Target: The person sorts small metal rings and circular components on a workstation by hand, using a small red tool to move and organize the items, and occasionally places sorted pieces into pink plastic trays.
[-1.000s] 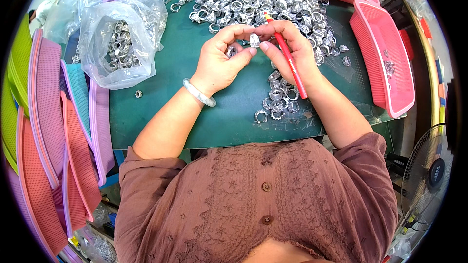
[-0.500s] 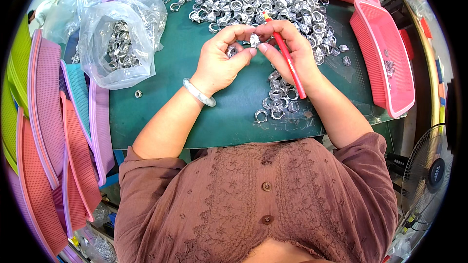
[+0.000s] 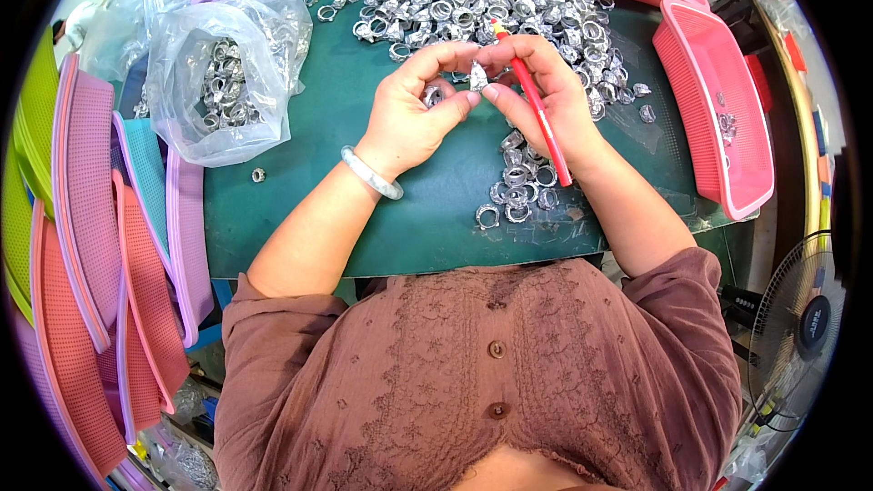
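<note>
Above the green table, left hand and right hand pinching one silver ring, its outline partly hidden.

Both forearms angle inward, elbows wide — and there's the left hand, fingers curled round, thumb reaching toward the middle. Opposite it the right hand, fingers bent, thumb slanting up and left — the two hands' fingertips nearly meeting.

Ring at a new angle
</note>
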The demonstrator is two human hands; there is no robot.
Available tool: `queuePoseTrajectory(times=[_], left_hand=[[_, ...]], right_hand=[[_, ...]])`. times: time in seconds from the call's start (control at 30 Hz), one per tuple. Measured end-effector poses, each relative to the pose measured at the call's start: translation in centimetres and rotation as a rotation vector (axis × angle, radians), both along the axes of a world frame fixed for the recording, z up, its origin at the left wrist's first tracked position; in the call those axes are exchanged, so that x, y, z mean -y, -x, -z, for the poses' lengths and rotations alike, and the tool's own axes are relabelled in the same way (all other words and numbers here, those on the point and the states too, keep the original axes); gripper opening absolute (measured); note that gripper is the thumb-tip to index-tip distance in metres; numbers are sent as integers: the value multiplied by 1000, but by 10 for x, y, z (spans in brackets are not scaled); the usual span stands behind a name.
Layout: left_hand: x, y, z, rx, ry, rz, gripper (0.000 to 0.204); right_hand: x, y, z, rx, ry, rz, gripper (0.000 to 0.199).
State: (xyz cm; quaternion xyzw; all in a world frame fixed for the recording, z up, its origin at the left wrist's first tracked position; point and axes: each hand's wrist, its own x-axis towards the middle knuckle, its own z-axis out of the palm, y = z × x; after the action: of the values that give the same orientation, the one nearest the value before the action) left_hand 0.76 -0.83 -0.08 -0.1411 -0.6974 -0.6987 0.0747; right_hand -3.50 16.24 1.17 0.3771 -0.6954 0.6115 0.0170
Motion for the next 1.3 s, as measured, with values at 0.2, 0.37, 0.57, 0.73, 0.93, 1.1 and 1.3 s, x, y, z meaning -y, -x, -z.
queuePoseTrajectory(times=[0.2, 0.37, 0.57, 0.73, 0.93, 1.1, 1.3], left_hand=[[-1, -5, -12, 186, -99, 31, 44], [-1, -4, -8, 171, -87, 32, 41], [-1, -3, -6, 128, -84, 24, 41], [0, -2, -3, 92, -49, 7, 42], [0, -1, -2, 57, -14, -7, 42], [0, 0, -1, 49, -12, -9, 39], [-1, -4, -7, 166, -75, -35, 31]], right_hand=[[2, 0, 2, 16, 58, -8, 33], [0, 0, 2, 24, 37, -13, 34], [1, 0, 3, 3, 16, -14, 35], [1, 1, 2, -31, 15, -4, 35], [1, 1, 2, -36, 3, 0, 34], [0, 0, 1, 0, -19, -1, 33], [0, 2, 2, 9, -10, -1, 33]])
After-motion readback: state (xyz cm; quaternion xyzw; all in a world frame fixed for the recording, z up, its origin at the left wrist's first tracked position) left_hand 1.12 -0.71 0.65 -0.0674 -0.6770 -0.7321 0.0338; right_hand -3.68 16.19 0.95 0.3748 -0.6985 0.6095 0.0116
